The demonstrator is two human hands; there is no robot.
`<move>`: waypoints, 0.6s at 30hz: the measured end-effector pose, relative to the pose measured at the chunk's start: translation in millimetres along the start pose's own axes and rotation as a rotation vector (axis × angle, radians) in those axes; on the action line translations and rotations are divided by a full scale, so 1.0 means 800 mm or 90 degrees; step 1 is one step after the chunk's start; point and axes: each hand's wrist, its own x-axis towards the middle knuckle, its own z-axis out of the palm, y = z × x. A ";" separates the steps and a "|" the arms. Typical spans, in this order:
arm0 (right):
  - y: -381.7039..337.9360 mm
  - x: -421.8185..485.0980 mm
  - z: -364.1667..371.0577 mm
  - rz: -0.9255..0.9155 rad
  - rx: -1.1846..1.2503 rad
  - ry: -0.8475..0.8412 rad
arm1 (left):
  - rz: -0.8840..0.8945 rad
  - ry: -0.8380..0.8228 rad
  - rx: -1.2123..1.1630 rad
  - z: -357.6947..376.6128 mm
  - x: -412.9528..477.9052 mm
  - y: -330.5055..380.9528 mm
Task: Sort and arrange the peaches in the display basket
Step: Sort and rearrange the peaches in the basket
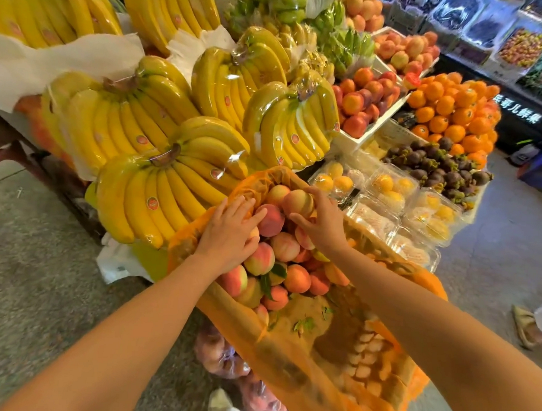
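Note:
A display basket (389,387) lined with orange plastic stands in front of me. Pink and yellow peaches (286,273) fill its far half, with a few leaves among them. My right hand (320,222) is closed around one pale peach (298,202) at the far end of the pile. My left hand (230,231) lies on top of the peaches at the left side, fingers spread, touching a red peach (272,219). Whether it grips a peach beneath the palm is hidden. The near half of the basket shows bare brown lining.
Wrapped banana bunches (159,155) lie left of and behind the basket. Clear boxes of yellow fruit (386,195) sit to the right, with mangosteens (438,167) and oranges (453,111) beyond. Bags of peaches (224,357) rest on the floor below.

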 end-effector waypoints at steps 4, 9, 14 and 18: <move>0.006 -0.002 0.000 -0.035 -0.025 -0.013 | 0.001 0.000 0.009 -0.001 -0.001 0.002; 0.017 -0.025 -0.027 -0.031 0.093 0.045 | 0.022 0.032 0.012 -0.009 -0.002 0.016; 0.035 -0.083 -0.049 0.026 0.131 0.102 | 0.125 0.052 -0.007 -0.008 0.005 0.052; 0.061 -0.128 -0.042 0.158 0.091 0.082 | 0.216 0.019 0.022 0.002 0.018 0.090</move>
